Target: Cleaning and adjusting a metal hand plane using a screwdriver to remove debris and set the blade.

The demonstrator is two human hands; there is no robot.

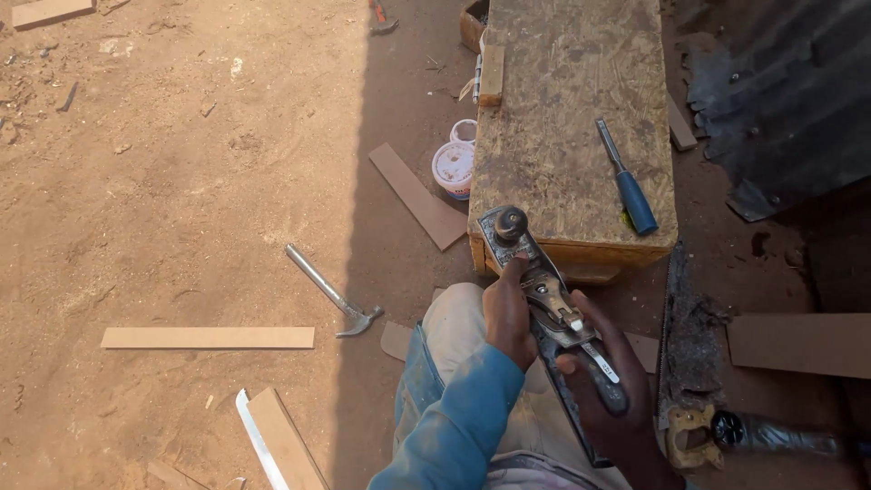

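- Nearest the camera, the right hand (610, 392) is wrapped around the rear handle of a metal hand plane (551, 313).
- Its side is pinched by the left hand (508, 313), fingers closed.
- It is held over the lap, its front knob at the edge of the wooden bench (567, 109).
- It is judged heavy, rigid and best gripped at handle and knob.
- Its long axis runs from the lap up-left toward the bench, nose forward.

One hand plane (544, 304), one claw hammer (331, 295), one blue-handled chisel (626, 181), one handsaw (689, 363), two white tubs (454, 168), two hands (508, 313).
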